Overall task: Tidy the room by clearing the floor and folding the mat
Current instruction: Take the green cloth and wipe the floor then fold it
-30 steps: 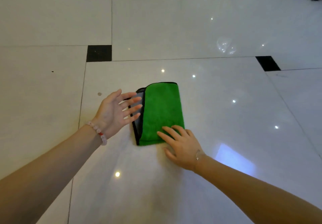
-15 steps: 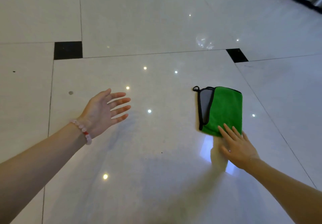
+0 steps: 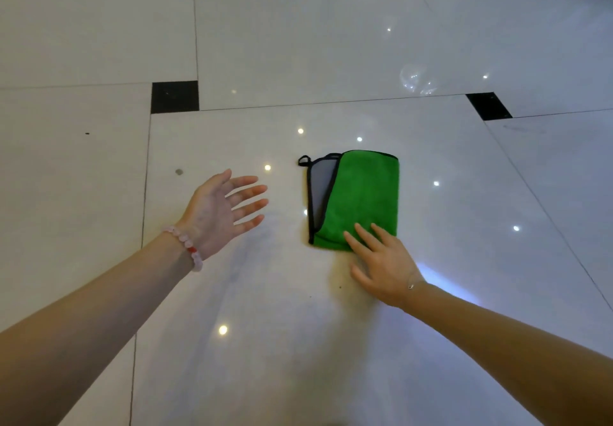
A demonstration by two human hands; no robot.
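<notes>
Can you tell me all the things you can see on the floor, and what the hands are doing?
folded mat: one, green on top with a grey inner layer and black edging, lying flat on the floor right of the middle
hanging loop: one, black, at the mat's far left corner
floor tiles: several large ones, glossy white, filling the view, with ceiling lights reflected in them
small inset tiles: four in view, black, at the corners where the big tiles meet
bracelet: one, pale pink beads with a red one, on the left wrist
left hand: one, open, fingers spread, touching nothing
right hand: one, flat, fingers on the mat's near edge
</notes>
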